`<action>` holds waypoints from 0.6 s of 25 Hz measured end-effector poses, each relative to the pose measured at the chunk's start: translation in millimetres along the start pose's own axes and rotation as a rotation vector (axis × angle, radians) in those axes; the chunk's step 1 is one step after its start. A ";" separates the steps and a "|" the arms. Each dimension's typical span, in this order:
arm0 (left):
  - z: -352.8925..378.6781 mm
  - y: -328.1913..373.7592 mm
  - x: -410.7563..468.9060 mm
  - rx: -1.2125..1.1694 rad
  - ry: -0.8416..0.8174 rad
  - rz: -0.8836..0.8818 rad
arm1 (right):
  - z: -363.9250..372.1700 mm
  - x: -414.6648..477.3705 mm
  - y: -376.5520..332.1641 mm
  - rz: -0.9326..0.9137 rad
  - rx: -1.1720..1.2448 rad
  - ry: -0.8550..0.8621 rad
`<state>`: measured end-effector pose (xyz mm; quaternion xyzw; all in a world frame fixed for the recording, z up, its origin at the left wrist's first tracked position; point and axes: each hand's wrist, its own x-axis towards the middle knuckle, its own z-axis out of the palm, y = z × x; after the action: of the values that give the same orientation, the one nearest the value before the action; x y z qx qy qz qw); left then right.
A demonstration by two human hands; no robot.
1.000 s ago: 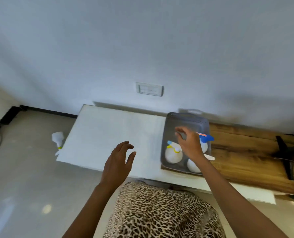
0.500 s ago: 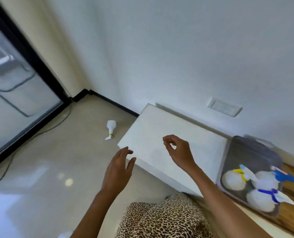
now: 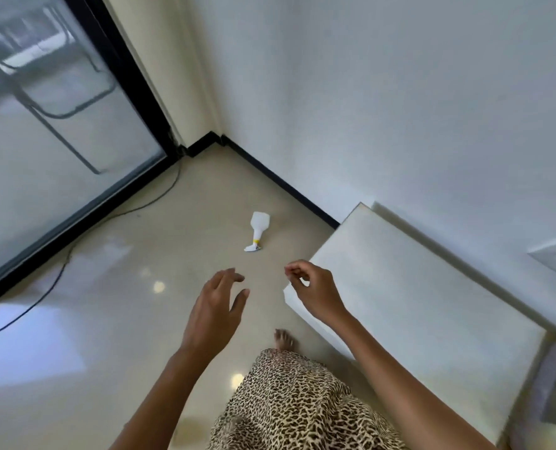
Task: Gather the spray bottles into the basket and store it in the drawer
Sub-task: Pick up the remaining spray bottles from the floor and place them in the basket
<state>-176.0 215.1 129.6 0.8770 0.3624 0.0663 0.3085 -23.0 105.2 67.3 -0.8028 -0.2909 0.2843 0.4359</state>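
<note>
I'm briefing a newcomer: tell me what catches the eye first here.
A white spray bottle lies on its side on the beige floor, beyond the corner of the white table. Nearer the camera, the left hand is spread open and the right hand loosely curled, both empty. A black-framed glass door fills the left.

A white plastic spray bottle (image 3: 259,229) lies on the glossy, smooth floor (image 3: 114,287) beside a matt white counter (image 3: 416,287).
</note>
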 end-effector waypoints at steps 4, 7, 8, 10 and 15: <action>-18.9 -34.9 66.9 -0.011 -0.057 -0.072 | 31.5 73.1 -18.9 0.066 -0.021 -0.106; -27.0 -59.1 112.3 -0.016 -0.092 -0.102 | 45.6 121.4 -30.9 0.110 -0.051 -0.134; -27.5 -69.6 130.1 -0.025 -0.104 -0.117 | 51.6 139.8 -32.6 0.136 -0.063 -0.139; -25.1 -91.5 168.9 -0.033 -0.146 -0.123 | 63.8 175.9 -32.4 0.180 -0.094 -0.142; 11.5 -147.8 263.4 -0.027 -0.301 -0.053 | 102.3 260.5 1.6 0.282 -0.180 -0.098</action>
<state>-68.1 468.6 5.0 0.8629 0.3342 -0.0690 0.3729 79.1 345.4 -33.8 -0.8566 -0.2206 0.3542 0.3035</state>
